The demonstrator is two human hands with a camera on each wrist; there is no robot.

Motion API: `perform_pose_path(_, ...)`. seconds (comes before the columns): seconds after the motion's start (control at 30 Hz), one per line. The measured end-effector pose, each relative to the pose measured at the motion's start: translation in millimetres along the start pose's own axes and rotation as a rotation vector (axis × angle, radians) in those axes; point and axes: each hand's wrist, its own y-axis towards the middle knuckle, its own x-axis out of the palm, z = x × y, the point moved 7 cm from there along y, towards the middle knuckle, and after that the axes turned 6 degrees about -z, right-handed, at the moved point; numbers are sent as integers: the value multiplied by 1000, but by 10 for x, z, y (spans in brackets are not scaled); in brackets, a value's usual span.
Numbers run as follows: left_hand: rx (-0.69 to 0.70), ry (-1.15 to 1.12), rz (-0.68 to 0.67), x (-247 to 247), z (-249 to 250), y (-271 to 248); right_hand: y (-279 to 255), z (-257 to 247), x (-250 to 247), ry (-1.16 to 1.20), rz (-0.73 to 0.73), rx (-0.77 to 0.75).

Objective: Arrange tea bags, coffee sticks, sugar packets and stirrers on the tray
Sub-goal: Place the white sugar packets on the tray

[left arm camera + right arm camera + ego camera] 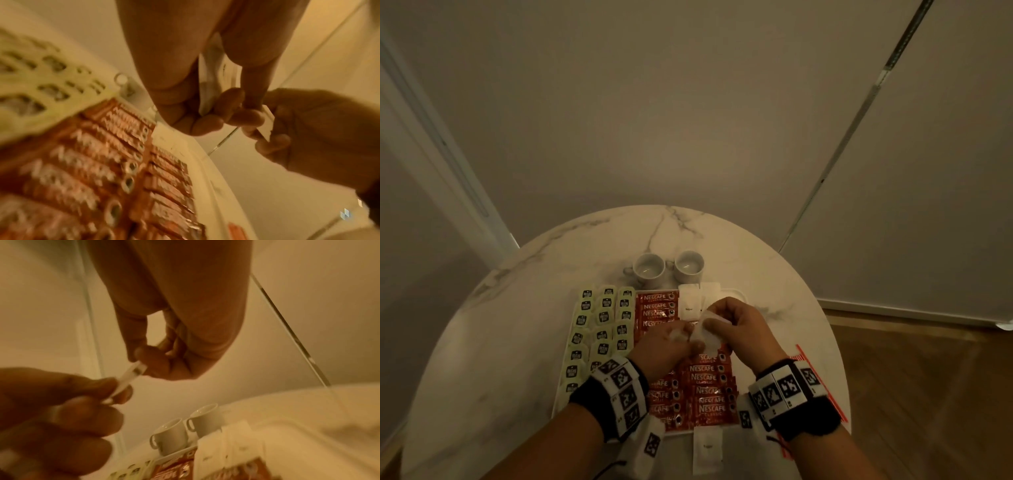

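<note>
Sugar packets (707,330): you are pinching a few between both hands (671,342) over the tray (736,294); tea bags (602,318) and Nescafe sticks (709,387) lying arranged, stirrers unseen.

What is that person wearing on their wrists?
Each bare forearm carries a black wristband ringed with white blocks printed with black square code markers. A thin dark cable trails near the left one. No sleeves or gloves show.

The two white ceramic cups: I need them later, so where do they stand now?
In the head view the two white ceramic cups stand side by side on the round marble table, just beyond the white tray's far edge.
</note>
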Motion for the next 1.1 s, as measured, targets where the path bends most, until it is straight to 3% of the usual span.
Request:
perform_pose_path(0.13, -32, -356, 78, 38, -161, 63, -50, 153, 28, 130, 58, 13)
perform_pose_path(0.33, -36, -347, 88, 98, -192, 148, -46, 290, 21, 58, 70, -17)
perform_pose_path(0.43, -37, -172, 174, 29, -144, 197, 4, 298, -78, -11, 68, -27)
perform_pose_path(0.53, -33, 50, 250, -34, -108, 278, 136, 443, -372, -54, 212, 45)
perform_pose_path(0.63, -12, 439, 188, -17, -106, 427, 330, 728, -623, 45, 330, 180)
perform_pose_path(0.77, -1, 735, 79, 112, -142, 587, 547, 926, -653, 79, 270, 309)
perform_pose_path(0.9, -74, 849, 7, 183, -241, 739, 701, 976, -580, 9, 199, 354)
perform_pose_path(1.1, -109, 892, -5, 223, -340, 812, 786, 1044, -543, 27, 216, 378)
